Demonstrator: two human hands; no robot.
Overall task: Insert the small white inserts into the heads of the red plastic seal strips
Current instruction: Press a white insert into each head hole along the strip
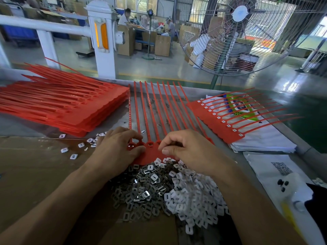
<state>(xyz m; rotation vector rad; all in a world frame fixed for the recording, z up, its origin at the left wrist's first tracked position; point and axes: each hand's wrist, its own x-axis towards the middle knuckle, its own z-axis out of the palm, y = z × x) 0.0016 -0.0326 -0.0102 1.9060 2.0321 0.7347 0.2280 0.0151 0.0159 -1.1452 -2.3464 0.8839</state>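
Red seal strips lie fanned mid-tabletop, left hand pinching their heads, right hand curled, possibly pinching an insert, likely next to seat in an empty socket.

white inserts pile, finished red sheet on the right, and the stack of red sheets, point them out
white inserts pile (192, 197), head view, middle of the heap
finished red sheet (215, 123), head view, flat band beside its filled heads
stack of red sheets (74, 112), head view, top sheet
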